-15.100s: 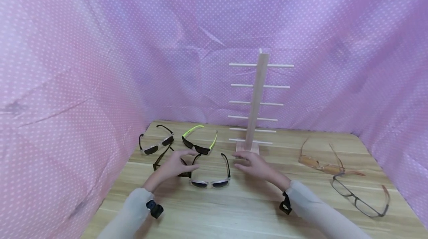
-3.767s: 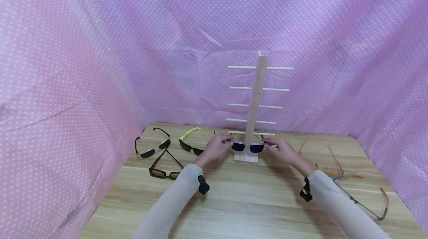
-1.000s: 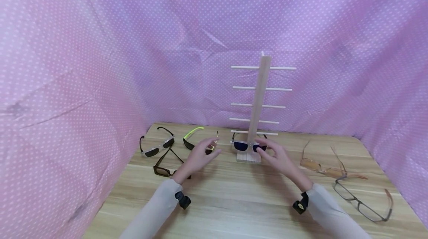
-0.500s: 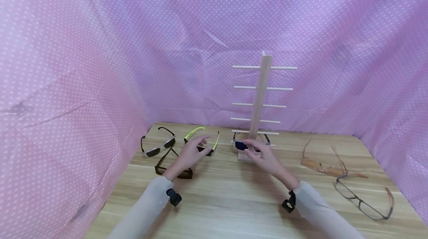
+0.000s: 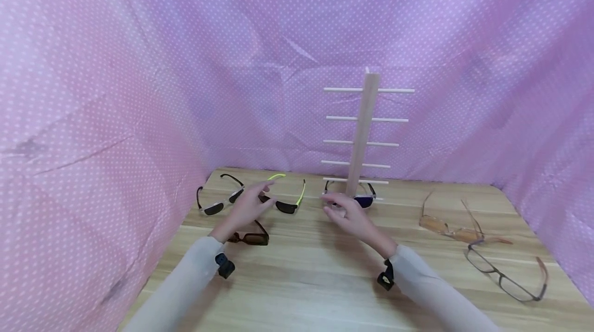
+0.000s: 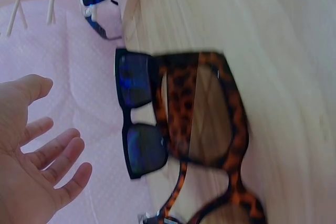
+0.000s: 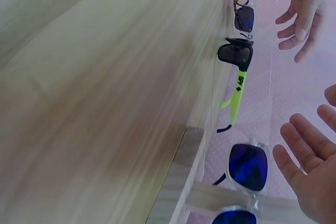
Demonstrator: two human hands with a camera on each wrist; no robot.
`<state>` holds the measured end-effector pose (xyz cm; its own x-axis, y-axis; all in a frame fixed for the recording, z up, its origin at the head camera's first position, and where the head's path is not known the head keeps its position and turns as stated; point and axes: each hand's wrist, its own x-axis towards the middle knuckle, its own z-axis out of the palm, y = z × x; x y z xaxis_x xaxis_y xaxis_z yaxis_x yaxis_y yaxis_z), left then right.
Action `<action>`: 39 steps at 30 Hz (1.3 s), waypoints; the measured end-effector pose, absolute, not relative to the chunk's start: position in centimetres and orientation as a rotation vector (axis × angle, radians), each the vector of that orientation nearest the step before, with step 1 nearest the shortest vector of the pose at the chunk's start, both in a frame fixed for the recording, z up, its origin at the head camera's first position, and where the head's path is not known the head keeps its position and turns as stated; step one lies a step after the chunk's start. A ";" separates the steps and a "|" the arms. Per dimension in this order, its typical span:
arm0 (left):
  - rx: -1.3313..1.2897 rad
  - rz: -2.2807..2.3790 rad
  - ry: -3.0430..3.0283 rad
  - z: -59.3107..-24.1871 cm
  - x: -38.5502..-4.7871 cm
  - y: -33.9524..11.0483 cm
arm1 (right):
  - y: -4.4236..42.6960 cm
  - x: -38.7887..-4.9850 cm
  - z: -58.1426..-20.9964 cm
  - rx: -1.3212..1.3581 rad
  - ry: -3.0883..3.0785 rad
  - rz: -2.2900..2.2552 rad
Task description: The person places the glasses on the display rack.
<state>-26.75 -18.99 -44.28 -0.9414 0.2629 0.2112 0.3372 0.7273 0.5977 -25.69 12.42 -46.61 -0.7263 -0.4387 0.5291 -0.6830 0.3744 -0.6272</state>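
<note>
Both hands have shifted to the person's left over the last half second: the left hand (image 5: 249, 204) from above the green-armed sunglasses (image 5: 285, 207) towards the clear-framed pair (image 5: 214, 209), the right hand (image 5: 350, 215) off the right lens of the blue-lensed sunglasses (image 5: 364, 201).

Pink dotted curtain (image 5: 278, 17) backs the far edge of the table (image 5: 297, 280); its side edges fan outward towards the viewer. Bare wood runs from the base of the stand (image 5: 363, 131) down between the two forearms. Orange-lensed glasses (image 5: 434, 224) and grey-framed glasses (image 5: 496, 271) overlap near the right edge, well apart from the right hand.

The blue-lensed sunglasses sit at the stand's lowest peg, lenses facing the person and arms pointing back, long axis running crosswise, about parallel to the pegs. Fifteen seconds ago they lay on the wood. The green-armed sunglasses also point their arms back, the front slanting nearer at its right end; tortoiseshell sunglasses (image 5: 256, 239) lie nearer, partly under the left wrist.

Left fingers are spread, thumb apart, near the green-armed pair. Right fingers are loosely extended, slightly parted, just beside the blue lenses.
</note>
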 end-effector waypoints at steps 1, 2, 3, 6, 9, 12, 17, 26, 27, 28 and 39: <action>-0.476 -1.000 -2.821 -44.1 -26.9 -19.3 | 12.2 -25.8 -46.7 0.983 -2.376 1.273; -0.465 -0.987 -2.829 -44.1 -27.1 -19.6 | 12.0 -25.9 -46.8 0.977 -2.388 1.273; -0.450 -0.990 -2.840 -43.9 -27.3 -19.9 | 11.8 -25.9 -46.8 0.971 -2.400 1.276; -0.410 -1.008 -2.886 -43.7 -27.8 -20.8 | 11.2 -26.1 -47.2 0.973 -2.430 1.291; -0.393 -1.024 -2.922 -43.9 -28.1 -21.5 | 10.5 -26.3 -47.7 0.966 -2.463 1.304; -0.373 -1.050 -2.932 -44.3 -28.4 -21.9 | 9.9 -26.3 -48.1 0.945 -2.493 1.317; -0.345 -1.030 -2.929 -45.3 -28.8 -22.3 | 8.8 -26.5 -48.4 0.898 -2.537 1.350; -0.258 -1.026 -2.961 -46.2 -29.3 -22.6 | 6.7 -27.2 -48.7 0.889 -2.607 1.354; -0.265 -1.019 -2.961 -46.3 -29.5 -22.6 | 6.6 -27.3 -48.8 0.882 -2.606 1.354; -0.265 -1.017 -2.963 -46.4 -29.6 -22.6 | 6.4 -27.5 -48.9 0.869 -2.611 1.352; -0.250 -1.039 -2.960 -46.8 -30.7 -22.8 | 5.2 -28.8 -49.0 0.781 -2.705 1.248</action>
<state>-30.73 -22.83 -46.79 -0.9874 0.1510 0.0477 0.1477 0.7694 0.6215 -28.84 5.24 -49.01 -0.8696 -0.4199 0.2598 -0.4701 0.5431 -0.6957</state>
